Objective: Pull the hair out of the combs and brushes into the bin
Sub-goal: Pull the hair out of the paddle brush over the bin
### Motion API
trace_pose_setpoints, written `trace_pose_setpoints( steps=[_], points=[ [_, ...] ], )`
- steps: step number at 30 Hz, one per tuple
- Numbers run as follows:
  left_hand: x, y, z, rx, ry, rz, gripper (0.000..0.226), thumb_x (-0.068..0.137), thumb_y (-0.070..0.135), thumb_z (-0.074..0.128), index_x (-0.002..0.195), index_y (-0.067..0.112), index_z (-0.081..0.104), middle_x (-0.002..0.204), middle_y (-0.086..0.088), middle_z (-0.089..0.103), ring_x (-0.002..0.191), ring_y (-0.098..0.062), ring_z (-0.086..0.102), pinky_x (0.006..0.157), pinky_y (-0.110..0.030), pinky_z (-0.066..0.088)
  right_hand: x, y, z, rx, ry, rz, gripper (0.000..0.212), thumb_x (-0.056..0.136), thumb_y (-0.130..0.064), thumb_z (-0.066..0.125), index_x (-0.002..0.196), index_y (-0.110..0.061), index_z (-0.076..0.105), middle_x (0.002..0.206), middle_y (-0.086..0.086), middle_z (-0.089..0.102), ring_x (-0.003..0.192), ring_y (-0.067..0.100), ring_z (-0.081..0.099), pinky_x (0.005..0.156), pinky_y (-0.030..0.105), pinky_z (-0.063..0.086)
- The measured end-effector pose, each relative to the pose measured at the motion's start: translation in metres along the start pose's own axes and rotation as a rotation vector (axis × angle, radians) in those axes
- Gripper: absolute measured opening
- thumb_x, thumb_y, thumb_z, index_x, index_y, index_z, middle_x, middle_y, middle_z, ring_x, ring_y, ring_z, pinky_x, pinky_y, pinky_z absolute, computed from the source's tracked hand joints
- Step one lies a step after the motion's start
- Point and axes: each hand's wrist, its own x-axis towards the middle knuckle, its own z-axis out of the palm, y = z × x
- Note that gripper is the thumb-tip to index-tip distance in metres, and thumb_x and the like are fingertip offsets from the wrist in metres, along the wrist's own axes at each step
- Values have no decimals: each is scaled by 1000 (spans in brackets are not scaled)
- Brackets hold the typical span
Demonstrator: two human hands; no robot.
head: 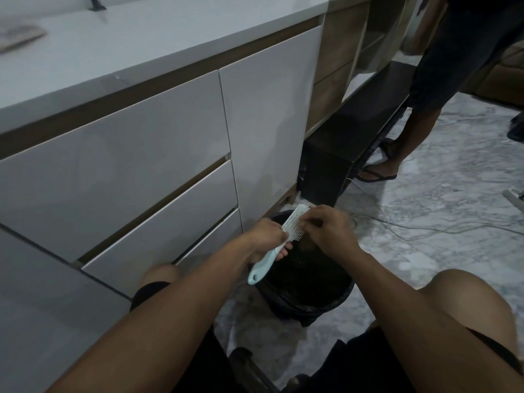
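Note:
A pale mint-and-white hairbrush [265, 266] is held over a black lined bin [326, 299] on the floor between my knees. My left hand [268, 238] grips the brush around its neck, handle pointing down toward me, bristles facing right. My right hand [329, 229] rests against the bristles, fingertips pinched at them near the brush head. A small brownish tuft shows at the brush tip [307, 207]. Whether hair is between my right fingers is too small to tell. Dark hair-like clumps lie inside the bin.
White cabinet drawers [141, 171] stand close on the left under a white countertop [141, 43]. A black low stand [340, 157] sits behind the bin. Another person's legs in flip-flops [380, 174] stand at the right. Thin cables [425, 225] trail across the marble floor.

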Motion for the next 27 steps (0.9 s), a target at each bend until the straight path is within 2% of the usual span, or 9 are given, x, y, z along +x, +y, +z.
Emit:
trace_pose_setpoints(
  steps=[3, 5, 8, 12, 16, 19, 22, 27],
  points=[
    [-3, 1, 1, -14, -9, 9, 18, 100, 4, 44, 87, 1, 56, 76, -13, 60, 52, -15, 51, 38, -19, 44, 4, 2, -4, -13, 94, 157, 12, 81, -10, 70, 90, -10, 77, 90, 5, 76, 78, 11, 65, 74, 17, 45],
    [-3, 3, 1, -18, -14, 15, 20, 100, 3, 43, 84, 3, 55, 76, -12, 59, 52, -15, 50, 37, -19, 44, 6, 4, -6, 9, 126, 253, 12, 82, -8, 67, 91, -10, 75, 90, 5, 75, 77, 10, 62, 72, 17, 42],
    [-4, 8, 2, -8, -10, 19, 18, 100, 3, 43, 86, 3, 55, 76, -12, 59, 53, -15, 49, 37, -18, 43, 8, 4, -8, 19, 177, 293, 14, 83, -3, 62, 89, -8, 73, 88, 6, 73, 78, 13, 62, 70, 20, 42],
    [-5, 10, 4, -7, 2, 8, 12, 100, 3, 44, 99, -1, 56, 76, -12, 59, 52, -15, 49, 37, -18, 44, 8, 6, -11, 18, 218, 317, 16, 83, 0, 59, 91, -6, 71, 88, 8, 71, 78, 14, 60, 69, 21, 41],
    [-5, 10, 3, -24, 13, -4, 18, 100, 3, 43, 109, -7, 56, 76, -13, 59, 52, -15, 50, 37, -19, 44, 7, 10, -10, 43, 128, 248, 16, 84, -7, 65, 98, -10, 71, 93, 4, 70, 81, 11, 60, 72, 21, 44],
    [-7, 12, 2, -38, 30, 6, 18, 100, 2, 43, 110, -6, 55, 75, -13, 58, 53, -16, 50, 37, -19, 44, 2, 7, -4, 113, -2, 146, 26, 81, -14, 74, 107, -13, 71, 96, 0, 68, 84, 10, 63, 75, 20, 50],
    [-6, 11, 2, -31, 37, 9, 26, 100, 2, 43, 118, -13, 53, 74, -13, 58, 53, -16, 50, 37, -19, 44, 1, 4, 1, 92, 25, 91, 19, 78, -12, 76, 97, -10, 76, 93, 5, 74, 81, 9, 65, 80, 25, 54],
    [-3, 6, 3, -36, 77, -3, 28, 99, 2, 44, 119, -15, 54, 73, -14, 58, 51, -16, 49, 36, -19, 42, 5, 4, -1, 18, -15, 105, 9, 79, -12, 73, 87, -13, 78, 86, 1, 77, 76, 7, 67, 78, 24, 54]
  ],
)
